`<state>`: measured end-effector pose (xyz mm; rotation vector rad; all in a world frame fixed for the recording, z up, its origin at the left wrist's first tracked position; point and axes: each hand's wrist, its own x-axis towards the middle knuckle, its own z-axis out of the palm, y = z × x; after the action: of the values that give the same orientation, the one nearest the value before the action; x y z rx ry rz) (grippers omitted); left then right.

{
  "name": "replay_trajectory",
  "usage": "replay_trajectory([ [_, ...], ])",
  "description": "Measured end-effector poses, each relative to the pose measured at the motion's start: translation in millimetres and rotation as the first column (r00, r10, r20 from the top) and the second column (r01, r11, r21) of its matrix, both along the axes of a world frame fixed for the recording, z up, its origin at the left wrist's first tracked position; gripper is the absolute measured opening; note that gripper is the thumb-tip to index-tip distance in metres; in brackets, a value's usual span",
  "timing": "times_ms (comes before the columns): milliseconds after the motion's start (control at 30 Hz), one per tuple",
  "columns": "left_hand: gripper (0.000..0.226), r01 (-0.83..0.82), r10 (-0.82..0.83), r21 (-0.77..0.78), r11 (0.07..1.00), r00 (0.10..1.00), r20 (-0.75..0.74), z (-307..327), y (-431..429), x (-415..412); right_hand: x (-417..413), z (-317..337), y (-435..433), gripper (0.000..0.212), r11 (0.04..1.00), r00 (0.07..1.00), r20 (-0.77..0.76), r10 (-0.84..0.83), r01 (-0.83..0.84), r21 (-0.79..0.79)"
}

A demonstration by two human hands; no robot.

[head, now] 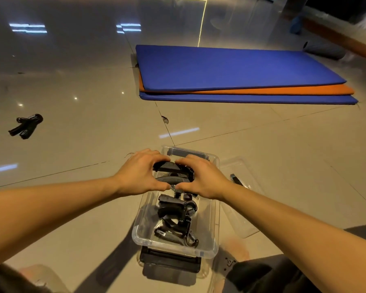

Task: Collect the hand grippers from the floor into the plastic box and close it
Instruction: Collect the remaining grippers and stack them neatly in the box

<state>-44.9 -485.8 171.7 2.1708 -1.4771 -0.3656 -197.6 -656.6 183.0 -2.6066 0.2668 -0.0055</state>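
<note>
Left hand and right hand clamp their fingers round a hand gripper over the part-filled plastic box; stray grippers wait at ten o'clock, and the lid is off.

Clear lid partly behind right forearm

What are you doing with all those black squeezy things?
A person is packing hand grippers into a clear plastic box on the floor. The left hand and right hand together hold a black bunch over its far end. Several grippers already lie inside. More grippers wait on the floor to the left, and the lid lies beside the box, so it isn't closed yet.
</note>
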Motion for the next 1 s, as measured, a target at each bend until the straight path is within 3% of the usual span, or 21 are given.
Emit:
replay_trajectory([
  [133,0.087,-0.015,0.015,0.032,0.999,1.0,-0.006,-12,6,-2,-1,-14,6,0.067,0.999,1.0,0.01,-0.004,0.004,0.044],
  [300,0.119,-0.098,0.12,0.179,0.979,0.985,-0.12,-31,26,11,-2,-54,0,0.065,0.983,0.989,-0.045,-0.138,0.142,0.116],
  [400,0.137,0.039,-0.018,0.357,0.933,0.998,-0.061,-43,40,20,-10,-88,-1,0.07,0.972,0.971,-0.129,-0.201,0.214,0.093],
  [533,0.148,0.171,-0.181,0.516,0.84,0.983,-0.03,-64,54,18,-3,-125,7,0.069,0.988,0.963,-0.232,-0.134,0.112,-0.104],
  [767,0.143,0.179,-0.176,0.472,0.863,0.983,-0.051,-81,65,24,5,-173,13,0.073,0.974,0.919,-0.325,-0.225,0.202,-0.103],
  [1000,0.139,0.192,-0.149,0.464,0.865,0.981,-0.127,-82,65,25,-1,-201,27,0.064,0.953,0.912,-0.285,-0.295,0.257,-0.162],
])
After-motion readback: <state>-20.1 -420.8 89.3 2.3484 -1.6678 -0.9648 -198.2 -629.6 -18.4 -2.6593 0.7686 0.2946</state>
